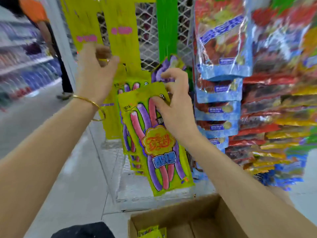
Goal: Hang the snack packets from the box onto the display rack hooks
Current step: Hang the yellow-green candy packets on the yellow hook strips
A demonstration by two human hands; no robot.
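Observation:
My right hand [173,103] pinches the top of a yellow-green snack packet [154,148] printed with pink and purple sticks. The packet hangs in front of several like packets [127,93] on the wire display rack [147,47]. My left hand [96,73], with a gold bangle on the wrist, is raised beside the hung packets, fingers curled near their tops; whether it holds anything is unclear. A cardboard box [205,215] sits open at the bottom, with more yellow-green packets [151,232] inside. The hook itself is hidden behind the packets.
Blue, red and yellow snack bags [223,69] hang in dense columns on the right. Taller yellow-green packets [120,31] hang above. A person in an orange top [37,16] stands in the aisle at far left beside blurred shelves.

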